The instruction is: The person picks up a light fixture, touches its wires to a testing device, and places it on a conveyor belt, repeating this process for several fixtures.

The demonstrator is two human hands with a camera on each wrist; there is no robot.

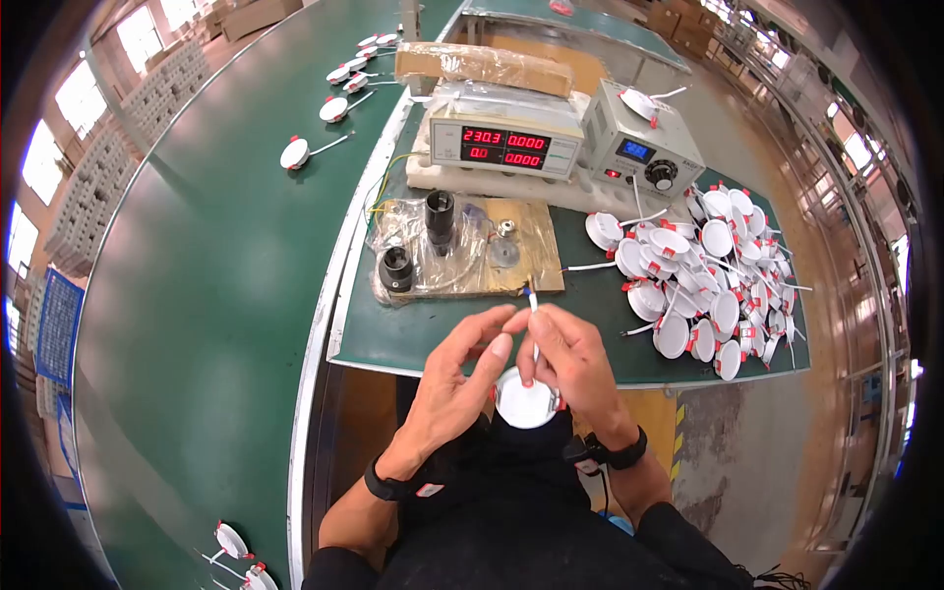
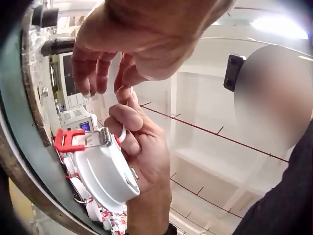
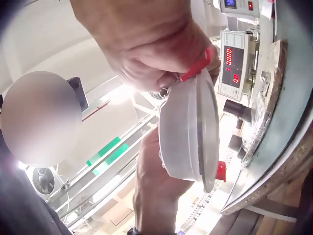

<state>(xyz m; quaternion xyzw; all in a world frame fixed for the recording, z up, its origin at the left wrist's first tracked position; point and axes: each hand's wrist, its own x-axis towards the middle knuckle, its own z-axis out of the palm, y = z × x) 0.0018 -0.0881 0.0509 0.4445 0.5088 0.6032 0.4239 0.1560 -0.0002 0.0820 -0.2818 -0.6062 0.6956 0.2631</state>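
Just off the near edge of the counter point(image 1: 413, 341), on the person's side, a round white lamp point(image 1: 525, 401) with red clips sits below the right hand point(image 1: 575, 359), whose fingers are curled and pinch its white cable point(image 1: 534, 303). The cable's bare end points away from the person, at the near edge of a wooden board point(image 1: 543, 236); whether it touches the board I cannot tell. The left hand point(image 1: 447, 379) is close beside, its fingers loosely bent, thumb and forefinger apart, near the cable.

The board lies toward the counter's left edge and carries two black sockets point(image 1: 396, 267). Behind it stands a meter point(image 1: 560, 155) with red digits, next to a grey box point(image 1: 678, 147) with a knob. A heap of similar lamps point(image 1: 723, 313) fills the near right corner.
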